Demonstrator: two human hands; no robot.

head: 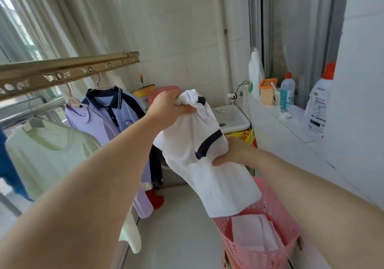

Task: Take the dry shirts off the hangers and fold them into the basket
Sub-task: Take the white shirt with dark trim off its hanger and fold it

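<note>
A white shirt (209,171) with navy trim hangs in the air above the pink basket (276,254). My left hand (168,106) grips its bunched top. My right hand (234,154) pinches the shirt at its middle, beside a navy-edged sleeve. Folded white cloth (253,235) lies inside the basket. On the golden rail (62,71) at the left, shirts remain on hangers: a blue polo (112,113) with a navy collar, a lilac shirt (83,119) and a pale green shirt (47,154).
A white sink (230,119) stands against the back wall with a pink tub (160,92) and yellow bowl (143,91) beside it. Detergent bottles (318,102) and cups line the white ledge (291,135) at right. Grey floor (176,227) lies left of the basket.
</note>
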